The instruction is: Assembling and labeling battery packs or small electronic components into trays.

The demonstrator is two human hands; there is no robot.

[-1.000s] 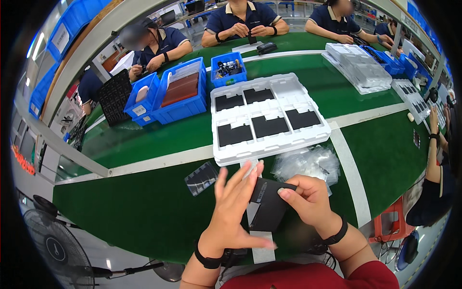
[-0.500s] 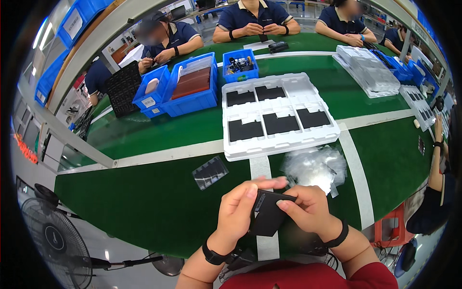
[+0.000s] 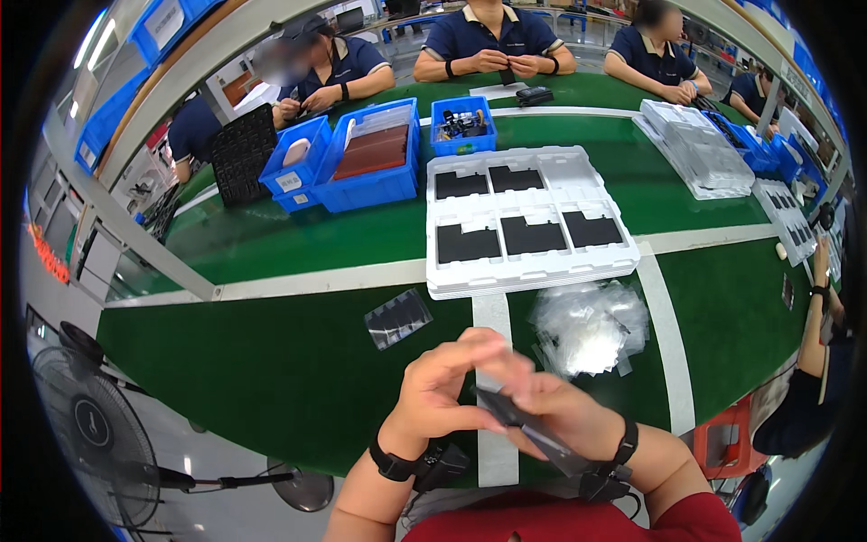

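While both hands meet low over the green table [image 3: 271, 361], they share one thing: a thin, flat, dark rectangular panel [image 3: 528, 429]. The left hand [image 3: 442, 393] curls around the panel's upper-left end, fingers bent over its top edge and thumb beneath, so its grip is closed on that end. The right hand [image 3: 564, 415] lies under and along the lower-right stretch, its fingers folded about the edge, likewise closed on the panel. The panel's long axis runs on a diagonal, from upper left near the left hand's fingertips down to lower right toward the right wrist; its lower end points at the person's body, and its broad face is tilted, seen nearly edge-on. It is held just above the table's near edge, over a white stripe [image 3: 492, 312] that crosses the green surface. Each wrist wears a black strap.

Just beyond the right hand lies a crumpled heap of clear plastic bags [image 3: 587, 325]. To the left of the stripe, apart from the hands, rests a small clear bag holding a dark part [image 3: 397, 318]. Farther out stands a white moulded tray [image 3: 528, 221] with dark flat panels lying in its pockets. Behind it are blue plastic bins [image 3: 361, 163], and other people sit along the far side of the table.
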